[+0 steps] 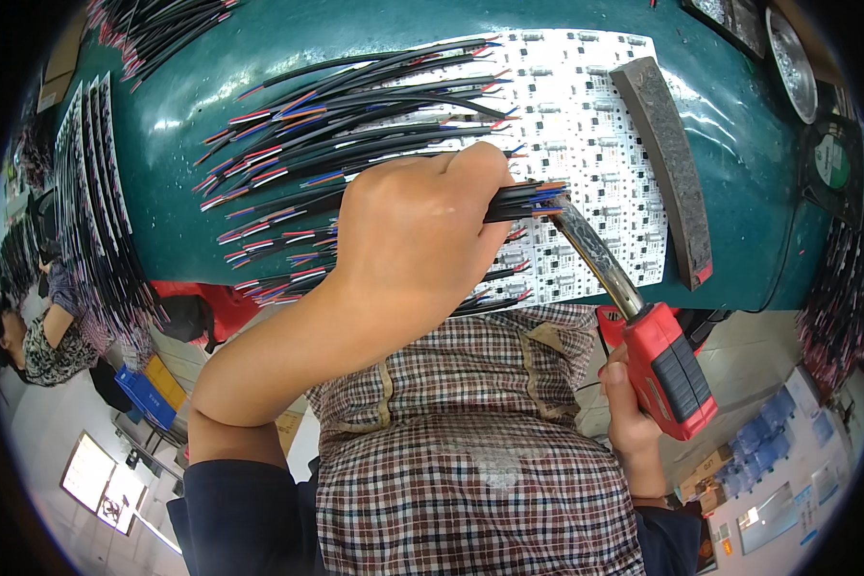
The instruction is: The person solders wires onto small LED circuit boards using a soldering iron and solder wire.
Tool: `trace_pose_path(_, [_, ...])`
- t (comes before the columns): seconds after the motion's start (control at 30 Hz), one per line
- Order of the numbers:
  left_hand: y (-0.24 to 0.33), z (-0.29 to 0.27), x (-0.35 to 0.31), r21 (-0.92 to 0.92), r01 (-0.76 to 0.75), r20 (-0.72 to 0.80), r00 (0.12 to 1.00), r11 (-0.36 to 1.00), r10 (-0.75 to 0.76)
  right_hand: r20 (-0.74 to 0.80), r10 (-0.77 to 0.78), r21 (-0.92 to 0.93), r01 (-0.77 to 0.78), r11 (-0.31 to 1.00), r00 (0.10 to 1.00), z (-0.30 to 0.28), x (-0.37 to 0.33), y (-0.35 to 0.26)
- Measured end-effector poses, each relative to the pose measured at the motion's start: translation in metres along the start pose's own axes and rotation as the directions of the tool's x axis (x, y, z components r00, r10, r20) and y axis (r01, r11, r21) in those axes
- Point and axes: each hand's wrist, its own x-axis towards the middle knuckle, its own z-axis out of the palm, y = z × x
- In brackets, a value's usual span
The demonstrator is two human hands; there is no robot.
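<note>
Pinched in my left hand [418, 226] is a small bundle of black cables [520, 202], with blue and orange wire ends pointing right. My right hand [632, 408] grips a red and black soldering gun [670, 374]. Its metal barrel slants up to the left, and the tip is at the wire ends. Underneath lies a white circuit board panel [595, 134] dotted with rows of small parts. More black cables [355, 106] with red, white, blue and orange ends lie across the panel's left part. My left hand hides some of them.
A grey bar [664, 163] lies along the panel's right side on the green table [187, 125]. Cable bundles [101, 202] hang at the left edge; others [163, 29] sit far left. A round metal dish [792, 62] and a black-green reel [832, 158] stand far right. Another person [53, 331] is at left.
</note>
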Motion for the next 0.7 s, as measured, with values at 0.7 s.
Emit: trace_pose_path(0.7, [-0.003, 0.0, 0.004, -0.081, 0.046, 0.046, 0.998, 0.996, -0.042, -0.01, -0.087, -0.12, 0.085, 0.989, 0.996, -0.007, -0.011, 0.014])
